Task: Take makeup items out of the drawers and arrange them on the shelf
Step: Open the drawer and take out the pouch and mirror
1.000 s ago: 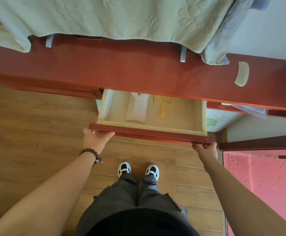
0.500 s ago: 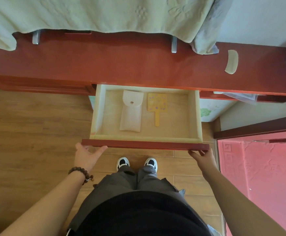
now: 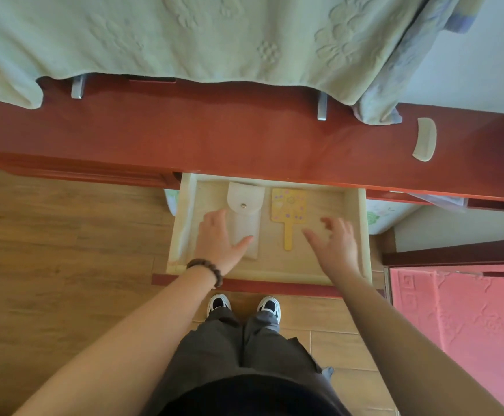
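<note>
Lying between spread hands [image 3: 219,240] [image 3: 336,244]: pouch [image 3: 244,205], yellow mirror [image 3: 289,205].

place: home bedroom | cues: red wooden dresser [image 3: 244,139], draped green blanket [image 3: 184,34], wood-plank floor [image 3: 65,250]

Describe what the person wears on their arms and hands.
Both forearms are bare, with no sleeves in view. The left hand has a bracelet of dark brown round beads around its wrist. The right hand wears nothing: no ring, watch or glove is visible on either hand.
</note>
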Demonstrator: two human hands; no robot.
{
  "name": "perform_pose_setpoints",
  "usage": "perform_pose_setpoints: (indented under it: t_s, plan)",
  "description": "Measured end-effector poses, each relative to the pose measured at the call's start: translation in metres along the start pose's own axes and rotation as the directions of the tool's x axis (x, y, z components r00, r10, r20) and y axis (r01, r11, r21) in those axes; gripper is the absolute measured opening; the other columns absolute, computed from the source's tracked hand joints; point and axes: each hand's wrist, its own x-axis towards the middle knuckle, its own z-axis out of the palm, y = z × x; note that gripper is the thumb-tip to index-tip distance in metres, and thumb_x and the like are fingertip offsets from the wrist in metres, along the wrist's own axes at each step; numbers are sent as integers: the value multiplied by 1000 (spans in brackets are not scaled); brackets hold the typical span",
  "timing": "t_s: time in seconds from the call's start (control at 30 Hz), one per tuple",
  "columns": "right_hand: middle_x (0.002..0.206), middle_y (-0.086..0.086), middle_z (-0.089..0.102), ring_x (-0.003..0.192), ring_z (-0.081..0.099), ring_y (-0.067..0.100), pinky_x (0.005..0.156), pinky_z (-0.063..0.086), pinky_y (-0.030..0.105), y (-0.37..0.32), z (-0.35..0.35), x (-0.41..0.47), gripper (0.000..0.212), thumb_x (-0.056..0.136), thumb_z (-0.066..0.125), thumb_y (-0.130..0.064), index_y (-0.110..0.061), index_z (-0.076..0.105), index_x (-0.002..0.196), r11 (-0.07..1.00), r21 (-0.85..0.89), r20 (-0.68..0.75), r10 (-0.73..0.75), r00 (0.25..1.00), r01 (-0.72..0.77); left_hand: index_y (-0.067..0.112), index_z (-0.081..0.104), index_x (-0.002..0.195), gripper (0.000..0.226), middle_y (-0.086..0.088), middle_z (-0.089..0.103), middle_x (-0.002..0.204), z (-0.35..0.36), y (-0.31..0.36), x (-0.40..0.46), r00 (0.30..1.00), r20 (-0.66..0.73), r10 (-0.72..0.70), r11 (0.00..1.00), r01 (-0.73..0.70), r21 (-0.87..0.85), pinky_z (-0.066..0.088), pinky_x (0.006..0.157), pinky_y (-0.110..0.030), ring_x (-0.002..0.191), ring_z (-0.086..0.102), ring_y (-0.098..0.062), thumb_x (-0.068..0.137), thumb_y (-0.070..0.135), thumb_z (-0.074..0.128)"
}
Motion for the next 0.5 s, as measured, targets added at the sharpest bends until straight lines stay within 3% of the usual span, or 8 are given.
perform_pose_setpoints:
  t_s: [0.13, 0.23, 0.3, 0.4, 0.5]
  plan:
    - [130, 12, 44, 120, 46, 30, 93, 43, 39, -19, 55, 35, 68, 79, 70, -48, -10, 43, 130, 977, -135, 168, 186, 968, -164, 16, 18, 145, 107, -11, 34, 139, 35, 11, 31, 973, 81, -215, 973, 206, 104, 44, 99, -42, 126, 39, -29, 66, 59, 75]
    - [135, 18, 42, 128, 40, 33, 102, 38, 41, -20, 79, 45, 87, 74, 74, -49, -5, 32, 136, 913, -265, 154, 356, 922, -309, 20, 4, 149, 123, -12, 33, 141, 53, 12, 44, 931, 54, -362, 927, 353, 127, 43, 99, -44, 127, 39, -31, 60, 54, 82]
    - [136, 19, 42, 128, 40, 34, 102, 39, 41, -18, 89, 46, 89, 76, 74, -46, -3, 27, 138, 877, -340, 133, 401, 906, -339, 20, 0, 149, 127, -13, 31, 143, 58, 10, 49, 910, 26, -413, 900, 403, 165, 44, 99, -46, 128, 38, -31, 59, 49, 84]
    - [135, 19, 44, 126, 42, 34, 99, 41, 41, -11, 96, 48, 74, 83, 70, -35, -2, 30, 136, 861, -364, 126, 423, 897, -355, 15, 6, 148, 120, -14, 33, 139, 59, 7, 52, 897, 39, -441, 887, 429, 171, 45, 97, -43, 124, 41, -32, 62, 43, 85]
    - [131, 17, 51, 121, 49, 34, 93, 44, 42, -5, 97, 51, 52, 90, 63, -24, -1, 39, 131, 869, -325, 136, 433, 891, -372, 8, 30, 132, 90, -13, 48, 127, 56, 3, 55, 890, 78, -449, 890, 437, 132, 49, 88, -39, 112, 52, -30, 66, 39, 83]
